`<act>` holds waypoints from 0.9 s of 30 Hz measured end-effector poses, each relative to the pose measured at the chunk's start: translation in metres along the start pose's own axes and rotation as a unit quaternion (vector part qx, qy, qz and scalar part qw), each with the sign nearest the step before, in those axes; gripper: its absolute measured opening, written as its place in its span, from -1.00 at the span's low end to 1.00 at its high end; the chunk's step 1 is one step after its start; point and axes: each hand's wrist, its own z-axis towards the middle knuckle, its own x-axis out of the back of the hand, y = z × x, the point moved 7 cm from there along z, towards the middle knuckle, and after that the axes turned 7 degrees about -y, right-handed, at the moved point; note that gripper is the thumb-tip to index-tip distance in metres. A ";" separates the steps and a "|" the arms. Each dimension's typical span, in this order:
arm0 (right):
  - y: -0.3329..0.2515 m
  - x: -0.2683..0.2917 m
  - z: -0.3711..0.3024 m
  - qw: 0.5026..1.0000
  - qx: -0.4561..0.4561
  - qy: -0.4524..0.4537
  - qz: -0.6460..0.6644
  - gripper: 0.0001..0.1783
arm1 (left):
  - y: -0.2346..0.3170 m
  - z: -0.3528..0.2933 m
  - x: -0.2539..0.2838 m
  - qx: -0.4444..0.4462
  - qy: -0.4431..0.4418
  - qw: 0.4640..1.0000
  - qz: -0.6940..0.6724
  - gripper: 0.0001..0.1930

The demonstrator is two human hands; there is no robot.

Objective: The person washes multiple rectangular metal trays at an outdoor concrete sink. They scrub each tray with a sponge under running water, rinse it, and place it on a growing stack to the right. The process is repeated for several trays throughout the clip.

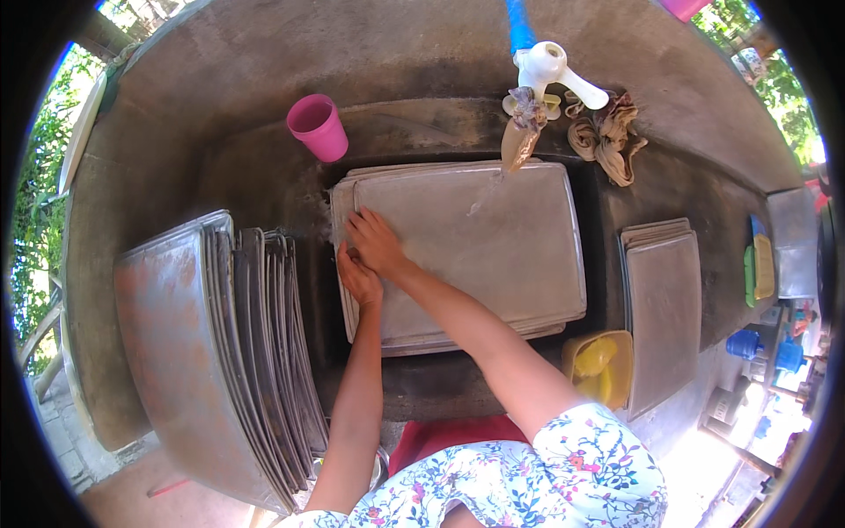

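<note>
Beyond the floral sleeve (590, 449), the right hand (376, 244) lies flat, fingers spread, and the left hand (359, 280), its hold unclear, meets the top tray (484, 264) mid-sink (431, 387), where even pressure along the left edge should work best.

Shaded middle, overexposed edges (fisheye-bent)

Pink cup (324, 136) (wide-mouthed) left of crumpled brown cloth (611, 145).

Lower trays (339, 199) mostly hidden under top tray (480, 255); pink object (683, 7) cut off by upper edge.
</note>
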 end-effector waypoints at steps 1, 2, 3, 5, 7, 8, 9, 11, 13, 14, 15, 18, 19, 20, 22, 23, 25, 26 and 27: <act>0.009 0.031 -0.022 0.998 0.018 0.049 0.038 -0.46 | 0.008 0.001 0.000 -0.045 -0.009 0.999 0.014 -0.71; 0.010 0.048 -0.048 0.998 0.041 0.028 -0.029 -0.50 | 0.013 0.001 0.004 -0.079 -0.013 0.996 0.032 -0.72; 0.021 0.082 -0.069 0.988 0.091 0.076 -0.099 -0.53 | 0.016 0.002 0.007 -0.108 -0.030 0.992 0.052 -0.73; 0.089 0.076 -0.098 0.952 -0.151 -0.256 -0.072 -0.63 | 0.011 0.000 0.013 -0.092 -0.117 0.976 0.160 -0.74; 0.102 0.131 -0.099 0.966 -0.196 0.128 -0.114 -0.67 | -0.006 0.004 0.019 0.012 -0.199 0.966 0.164 -0.71; 0.098 0.118 -0.092 0.967 -0.184 0.166 -0.051 -0.69 | -0.017 0.007 0.021 0.104 -0.227 0.962 0.112 -0.69; 0.093 0.102 -0.089 0.957 -0.202 0.206 0.017 -0.70 | -0.028 0.005 0.018 0.206 -0.270 0.938 0.070 -0.68; 0.046 0.039 -0.067 0.967 -0.165 0.191 -0.018 -0.76 | -0.034 0.007 0.022 0.309 -0.240 0.920 0.006 -0.66; -0.007 -0.010 -0.066 0.963 -0.118 0.242 -0.004 -0.80 | -0.024 0.009 0.018 0.271 -0.250 0.928 0.059 -0.67; -0.028 -0.026 -0.074 0.969 -0.104 0.225 -0.014 -0.81 | -0.011 0.011 0.017 0.171 -0.260 0.941 0.132 -0.69; -0.042 -0.032 -0.087 0.974 -0.091 0.206 -0.024 -0.83 | 0.002 0.009 0.014 0.080 -0.266 0.938 0.206 -0.71; -0.024 0.014 -0.157 0.984 -0.146 0.102 -0.015 -0.81 | 0.013 -0.003 0.016 0.034 -0.232 0.938 0.254 -0.78; 0.010 0.036 -0.188 0.954 -0.293 0.053 -0.034 -0.79 | 0.016 -0.006 0.017 0.032 -0.229 0.940 0.250 -0.79; 0.039 0.061 -0.220 0.920 -0.389 -0.024 -0.048 -0.76 | 0.017 -0.008 0.018 0.042 -0.233 0.939 0.249 -0.81; 0.085 0.130 -0.273 0.815 -0.550 0.035 -0.176 -0.73 | 0.018 -0.010 0.018 0.062 -0.239 0.933 0.263 -0.82; 0.102 0.151 -0.293 0.759 -0.612 0.029 -0.220 -0.74 | 0.019 -0.011 0.018 0.071 -0.241 0.927 0.278 -0.82; 0.118 0.184 -0.319 0.693 -0.671 0.126 -0.232 -0.75 | 0.022 -0.012 0.017 0.084 -0.240 0.922 0.292 -0.82; 0.124 0.182 -0.322 0.691 -0.682 0.105 -0.217 -0.74 | 0.024 -0.013 0.018 0.088 -0.241 0.920 0.296 -0.81; 0.128 0.183 -0.325 0.685 -0.689 0.094 -0.216 -0.72 | 0.026 -0.013 0.018 0.089 -0.237 0.918 0.306 -0.80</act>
